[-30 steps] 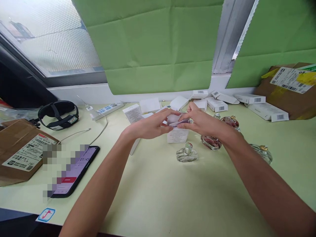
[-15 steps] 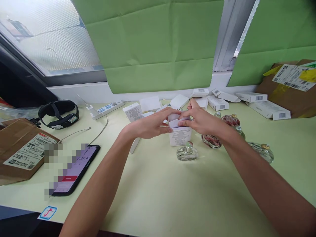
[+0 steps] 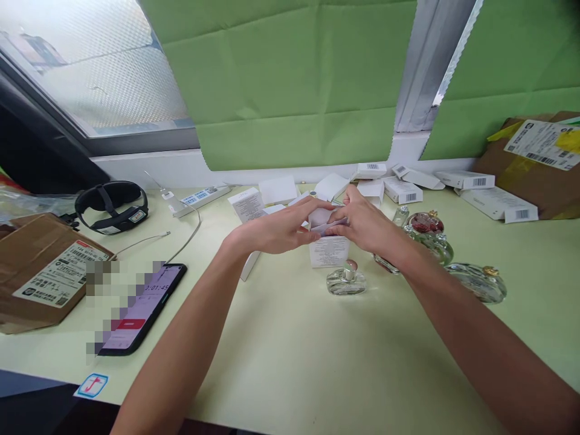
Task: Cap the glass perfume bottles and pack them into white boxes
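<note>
A small white carton [image 3: 330, 252] with printed text stands upright on the table between my hands, its top open. My left hand [image 3: 287, 226] grips its left side, thumb at the near corner and fingers over the far edge. From the right, my right hand [image 3: 357, 219] has its fingers closed at the top opening, on a flap or the paper insert; which one I cannot tell. Just in front of the carton stands a clear glass perfume bottle [image 3: 346, 281] with a round silvery cap. Other perfume bottles [image 3: 480, 281] stand by my right forearm, partly hidden by it.
White cartons [image 3: 403, 190] lie along the window wall. A brown cardboard box [image 3: 521, 163] stands at the back right, a brown parcel [image 3: 49, 272] at the left. Also left are a phone [image 3: 145, 308], a power strip [image 3: 202, 199] and a black headset [image 3: 111, 208].
The view has shifted slightly. My right fingers have moved a little at the carton's top, and the flap or insert there has bent inward. My left hand keeps its hold.
</note>
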`<action>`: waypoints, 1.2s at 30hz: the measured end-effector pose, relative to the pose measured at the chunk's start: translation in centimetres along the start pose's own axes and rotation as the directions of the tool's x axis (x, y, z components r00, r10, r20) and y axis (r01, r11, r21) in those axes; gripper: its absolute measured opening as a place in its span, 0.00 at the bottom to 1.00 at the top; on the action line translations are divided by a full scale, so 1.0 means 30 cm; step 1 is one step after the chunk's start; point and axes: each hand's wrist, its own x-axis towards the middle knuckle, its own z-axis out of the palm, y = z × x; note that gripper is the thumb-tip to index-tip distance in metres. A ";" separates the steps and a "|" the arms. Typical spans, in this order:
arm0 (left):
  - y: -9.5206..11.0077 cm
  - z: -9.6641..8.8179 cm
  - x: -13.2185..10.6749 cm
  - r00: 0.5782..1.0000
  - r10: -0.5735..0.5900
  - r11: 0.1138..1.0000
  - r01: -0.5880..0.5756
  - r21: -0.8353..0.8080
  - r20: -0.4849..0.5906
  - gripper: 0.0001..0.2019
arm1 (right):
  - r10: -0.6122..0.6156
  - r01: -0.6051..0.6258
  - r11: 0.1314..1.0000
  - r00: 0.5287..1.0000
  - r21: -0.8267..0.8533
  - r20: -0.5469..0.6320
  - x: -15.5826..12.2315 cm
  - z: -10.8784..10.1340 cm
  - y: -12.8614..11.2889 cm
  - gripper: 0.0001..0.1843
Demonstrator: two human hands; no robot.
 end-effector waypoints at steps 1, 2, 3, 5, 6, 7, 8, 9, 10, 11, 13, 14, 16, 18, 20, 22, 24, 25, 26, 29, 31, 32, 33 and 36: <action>-0.001 0.002 0.002 1.000 0.007 1.000 -0.007 0.000 -0.014 0.24 | 0.002 -0.002 1.000 1.000 -0.005 -0.014 0.002 -0.001 0.002 0.08; -0.002 0.006 0.004 1.000 0.013 1.000 -0.013 0.002 -0.027 0.22 | 0.002 -0.003 1.000 1.000 -0.005 -0.031 0.004 -0.001 0.005 0.08; -0.004 0.009 0.006 0.999 0.017 1.000 -0.017 0.007 -0.038 0.22 | 0.003 -0.003 1.000 0.999 -0.001 -0.051 0.006 -0.001 0.009 0.08; -0.008 0.019 0.012 0.998 0.014 1.000 -0.013 0.020 -0.056 0.22 | 0.014 -0.013 1.000 0.995 0.009 -0.095 0.011 0.002 0.017 0.07; -0.010 0.023 0.014 0.998 0.014 1.000 -0.013 0.024 -0.067 0.22 | 0.020 -0.018 1.000 0.993 0.014 -0.114 0.013 0.004 0.020 0.07; -0.012 0.027 0.017 0.997 0.016 1.000 -0.014 0.026 -0.078 0.22 | 0.025 -0.023 1.000 0.991 0.019 -0.132 0.016 0.006 0.023 0.06; -0.013 0.031 0.018 0.996 0.016 1.000 -0.014 0.025 -0.088 0.23 | 0.027 -0.024 0.999 0.989 0.023 -0.146 0.018 0.009 0.024 0.06; -0.013 0.033 0.019 0.995 0.014 1.000 -0.012 0.025 -0.097 0.23 | 0.027 -0.023 0.999 0.987 0.030 -0.160 0.020 0.011 0.025 0.07; -0.013 0.034 0.019 0.995 0.011 1.000 -0.008 0.026 -0.103 0.24 | 0.023 -0.017 0.999 0.986 0.037 -0.168 0.022 0.014 0.026 0.08; -0.013 0.035 0.019 0.994 0.005 1.000 -0.002 0.030 -0.105 0.23 | 0.015 -0.008 0.999 0.985 0.045 -0.174 0.024 0.016 0.026 0.10; -0.011 0.033 0.018 0.995 -0.005 0.998 0.011 0.058 -0.100 0.20 | 0.007 0.005 0.998 0.982 0.066 -0.187 0.027 0.017 0.028 0.13; -0.010 0.032 0.018 0.996 -0.007 0.997 0.014 0.081 -0.093 0.18 | 0.005 0.010 0.997 0.981 0.078 -0.196 0.028 0.017 0.030 0.15; -0.008 0.031 0.021 0.997 -0.010 0.992 0.020 0.126 -0.083 0.15 | -0.006 0.028 0.994 0.978 0.102 -0.208 0.028 0.014 0.034 0.17; -0.008 0.034 0.025 0.996 -0.010 0.988 0.024 0.152 -0.090 0.15 | -0.027 0.053 0.990 0.980 0.128 -0.199 0.027 0.012 0.039 0.16; -0.007 0.039 0.031 0.994 -0.001 0.987 0.019 0.161 -0.110 0.17 | -0.039 0.066 0.986 0.983 0.153 -0.177 0.026 0.010 0.044 0.14; -0.006 0.045 0.036 0.993 0.016 0.984 0.005 0.176 -0.116 0.18 | -0.037 0.064 0.984 0.986 0.166 -0.162 0.026 0.009 0.046 0.13; -0.003 0.051 0.041 0.993 0.017 0.980 0.006 0.200 -0.117 0.18 | -0.034 0.058 0.985 0.989 0.165 -0.146 0.025 0.003 0.044 0.12; -0.001 0.054 0.042 0.993 0.011 0.977 0.014 0.213 -0.116 0.18 | -0.035 0.057 0.985 0.990 0.164 -0.136 0.022 -0.005 0.041 0.12; 0.000 0.055 0.044 0.993 0.002 0.974 0.024 0.225 -0.117 0.18 | -0.036 0.056 0.985 0.992 0.162 -0.124 0.018 -0.018 0.037 0.11; -0.004 0.056 0.047 0.991 -0.022 0.972 0.053 0.230 -0.136 0.19 | -0.035 0.046 0.985 0.997 0.167 -0.072 -0.010 -0.085 0.023 0.08; -0.012 0.053 0.046 0.985 -0.032 0.975 0.068 0.210 -0.171 0.18 | -0.009 0.009 0.985 1.000 0.170 -0.002 -0.039 -0.144 0.015 0.11; -0.017 0.050 0.045 0.981 -0.041 0.977 0.080 0.199 -0.192 0.18 | 0.011 -0.020 0.986 0.998 0.163 0.054 -0.055 -0.171 0.012 0.14; -0.021 0.047 0.043 0.977 -0.054 0.978 0.095 0.188 -0.208 0.18 | 0.033 -0.052 0.987 0.992 0.153 0.126 -0.070 -0.194 0.008 0.17; -0.031 0.037 0.035 0.969 -0.107 0.974 0.147 0.170 -0.223 0.19 | 0.073 -0.126 0.985 0.923 0.118 0.379 -0.106 -0.218 -0.012 0.25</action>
